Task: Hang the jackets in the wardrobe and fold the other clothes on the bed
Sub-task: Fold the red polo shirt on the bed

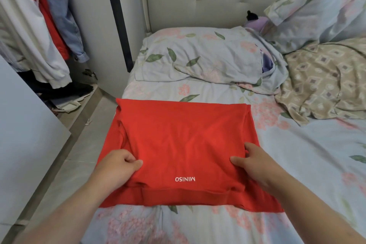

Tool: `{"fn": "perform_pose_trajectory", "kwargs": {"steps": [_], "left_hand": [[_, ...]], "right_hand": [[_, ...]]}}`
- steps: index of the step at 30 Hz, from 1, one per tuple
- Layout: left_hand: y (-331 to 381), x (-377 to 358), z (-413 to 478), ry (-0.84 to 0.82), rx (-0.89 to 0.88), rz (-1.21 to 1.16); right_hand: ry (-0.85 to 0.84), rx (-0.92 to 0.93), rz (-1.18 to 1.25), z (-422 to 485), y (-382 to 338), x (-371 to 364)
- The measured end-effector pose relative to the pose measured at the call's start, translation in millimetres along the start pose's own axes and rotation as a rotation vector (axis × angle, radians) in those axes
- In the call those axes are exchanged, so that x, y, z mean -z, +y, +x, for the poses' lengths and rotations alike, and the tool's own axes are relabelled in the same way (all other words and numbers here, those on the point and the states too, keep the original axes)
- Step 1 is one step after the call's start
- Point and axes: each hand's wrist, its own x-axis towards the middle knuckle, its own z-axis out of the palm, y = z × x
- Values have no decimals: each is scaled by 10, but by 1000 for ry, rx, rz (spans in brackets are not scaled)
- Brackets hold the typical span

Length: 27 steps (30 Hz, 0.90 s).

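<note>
Folding step on the bed (307,154): left hand (118,166) and right hand (255,162) each pinch the part-folded red T-shirt (184,136); next, probably another fold, keeping edges aligned

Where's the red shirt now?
Head view: the red shirt lies on the bed, near its left edge, just in front of the floral pillow.
</note>
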Motion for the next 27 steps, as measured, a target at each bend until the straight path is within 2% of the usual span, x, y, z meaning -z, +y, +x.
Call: {"fn": "perform_pose_trajectory", "kwargs": {"steps": [4,9,13,17,19,21,22,24,27], "left_hand": [[-69,-19,-52,-13,-50,213],[-167,-59,-204,50,-49,454],[-180,-28,-308,13,16,519],[-207,93,-248,226,-243,590],[-257,161,-192,77,-290,613],[-336,154,-162,-82,-182,562],[-389,123,-160,-111,-124,520],[-442,39,-209,-102,-69,498],[-350,-83,-260,-36,4,625]], "right_hand": [[93,-109,111,-43,113,4],[346,57,-377,-109,166,60],[426,44,-423,-205,330,21],[527,59,-418,-264,451,-167],[580,120,-503,-325,506,-325],[591,112,-544,-348,529,-392],[584,91,-533,-344,523,-372],[558,80,-506,-323,500,-265],[452,54,-429,-330,450,-92]]}}
